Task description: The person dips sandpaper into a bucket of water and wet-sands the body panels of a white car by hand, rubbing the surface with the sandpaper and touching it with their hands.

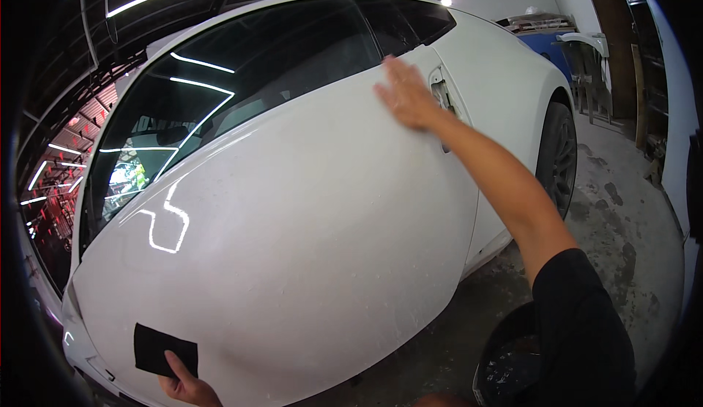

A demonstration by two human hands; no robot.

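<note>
- White coupe [516,70]: smooth, curved painted bodywork, filling most of the scene.
- Door panel [315,202]: glossy, bulging broadly, with fine droplets or specks toward its lower right.
- Side window [278,63]: dark, shiny glass mirroring angular light tubes; partial pale lettering [165,125] shows toward its left.
- Right hand [410,98]: blurred, flattened, fingers extended and gripping nothing, at the door's far upper right beside the handle recess [442,93]; exact contact unclear.
- Black pad [157,348]: thin, matte, roughly rectangular, near left before the door.
- Left hand [187,386]: clamped on the pad's lower right corner, thumb across its face.
</note>
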